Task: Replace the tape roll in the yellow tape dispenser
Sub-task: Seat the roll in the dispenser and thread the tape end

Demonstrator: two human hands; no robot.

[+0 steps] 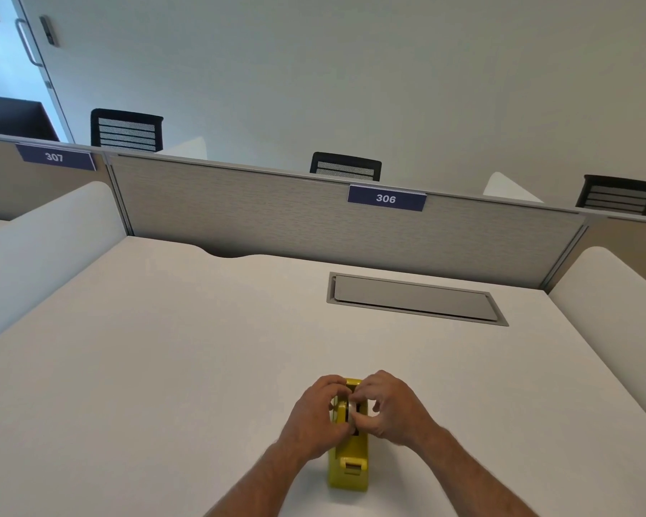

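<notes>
- The yellow dispenser (349, 460) stands on the white desk (187, 348), near its front edge and a little right of centre, with its cutter end toward the person.
- Both hands meet over the dispenser's far half, where the roll (345, 410) sits; only a pale sliver of the roll shows between the fingers.
- The left hand (316, 416) is curled against the dispenser's left side, with its fingers wrapped over the top and its thumb at the roll.
- The right hand (386, 408) comes in from the right, its thumb and forefinger pinched together at the roll; the other fingers are bent loosely and lifted clear.
- Whether either hand grips the roll itself or only the dispenser body cannot be told.
- Farther back, a grey hatch (414, 298) is set flush in the desk.
- A grey partition (276, 214) closes the far edge, with a blue tag (386, 198) reading 306.
- Another tag (55, 157) at left reads 307.
- 3 black chairs (127, 130) show above the partition.
</notes>
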